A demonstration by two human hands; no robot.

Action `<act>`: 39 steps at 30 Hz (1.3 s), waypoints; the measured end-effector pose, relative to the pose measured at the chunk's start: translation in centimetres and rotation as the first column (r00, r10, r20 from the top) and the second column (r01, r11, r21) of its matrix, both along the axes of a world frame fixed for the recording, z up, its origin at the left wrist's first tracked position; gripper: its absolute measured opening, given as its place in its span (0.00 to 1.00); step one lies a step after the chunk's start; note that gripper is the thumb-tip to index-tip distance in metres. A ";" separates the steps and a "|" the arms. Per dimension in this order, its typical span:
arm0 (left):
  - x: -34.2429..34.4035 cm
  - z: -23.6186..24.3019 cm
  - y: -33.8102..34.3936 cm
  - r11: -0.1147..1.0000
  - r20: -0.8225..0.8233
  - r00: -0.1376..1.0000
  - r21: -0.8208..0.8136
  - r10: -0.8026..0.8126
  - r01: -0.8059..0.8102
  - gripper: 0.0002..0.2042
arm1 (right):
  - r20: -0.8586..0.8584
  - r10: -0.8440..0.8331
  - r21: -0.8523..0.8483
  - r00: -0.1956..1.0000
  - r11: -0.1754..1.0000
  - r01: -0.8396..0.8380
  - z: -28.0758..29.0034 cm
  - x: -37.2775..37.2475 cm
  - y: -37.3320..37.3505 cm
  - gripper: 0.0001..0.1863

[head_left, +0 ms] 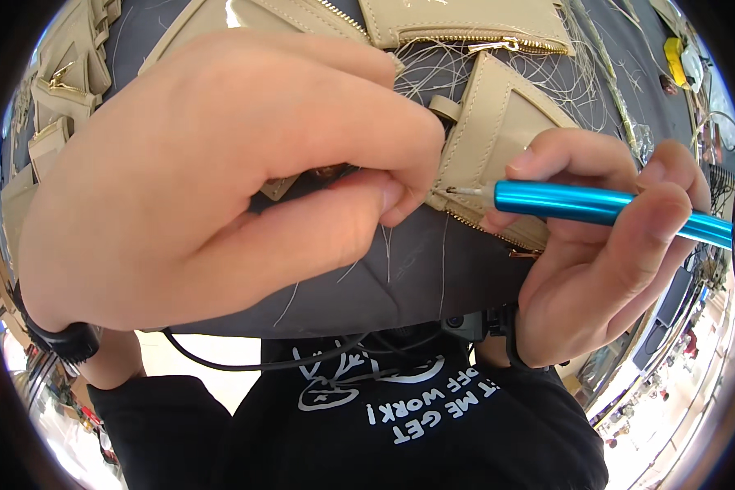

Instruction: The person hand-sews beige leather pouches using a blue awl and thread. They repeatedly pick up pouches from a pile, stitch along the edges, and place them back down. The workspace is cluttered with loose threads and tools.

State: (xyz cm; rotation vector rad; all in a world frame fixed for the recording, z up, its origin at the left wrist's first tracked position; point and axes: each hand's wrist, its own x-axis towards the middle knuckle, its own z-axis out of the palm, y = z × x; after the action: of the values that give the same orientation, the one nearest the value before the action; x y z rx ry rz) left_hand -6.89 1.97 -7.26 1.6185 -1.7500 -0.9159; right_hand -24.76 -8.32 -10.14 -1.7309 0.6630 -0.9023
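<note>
My left hand (212, 180) is closed in a pinch, thumb and index finger pressed together beside the lower left corner of a beige leather pouch (474, 155). What lies between those fingertips is hidden. My right hand (600, 237) grips a metallic blue pen-shaped tool (563, 202) with a pale collar and a thin metal tip. The tip points left and lies at the pouch's corner, close to my left fingertips; I cannot tell whether it touches. This pouch has stitched seams, a small side loop and a gold zipper (486, 230) along its lower edge.
Another beige zip pouch (457, 20) lies at the far side, with a heap of loose pale threads (441, 69) by it. More beige pouches (65, 77) are piled at far left. A yellow item (674, 61) sits far right. Black cables (253, 366) hang below the dark cloth (359, 294).
</note>
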 end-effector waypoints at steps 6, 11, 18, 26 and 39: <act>-0.1 1.0 -0.6 0.991 0.077 0.996 0.130 -0.045 0.035 0.06 | -0.004 -0.029 0.020 1.000 0.999 0.029 -0.1 -0.2 0.0 0.24; 0.2 -0.2 0.1 0.999 0.006 0.999 -0.025 -0.035 0.035 0.06 | -0.010 -0.021 -0.013 1.000 1.000 0.021 -0.2 -0.2 -0.1 0.24; 0.3 0.0 0.5 0.999 0.011 1.000 0.024 -0.023 0.023 0.06 | -0.022 -0.034 -0.035 0.999 0.999 0.033 -0.1 -0.2 0.1 0.24; 0.3 -0.2 0.7 1.000 0.018 1.000 0.019 -0.022 0.021 0.06 | -0.031 -0.016 -0.050 0.999 0.999 0.014 -0.1 -0.1 0.1 0.23; -0.2 0.4 -0.5 1.000 0.032 0.999 0.017 -0.025 0.024 0.05 | -0.047 0.001 -0.082 0.999 0.997 -0.005 -0.1 -0.1 0.1 0.22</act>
State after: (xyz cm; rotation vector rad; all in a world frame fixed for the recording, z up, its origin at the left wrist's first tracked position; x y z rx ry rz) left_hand -7.13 1.46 -6.81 1.6341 -1.7917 -0.9229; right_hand -24.83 -8.19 -10.21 -1.8301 0.6621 -0.8998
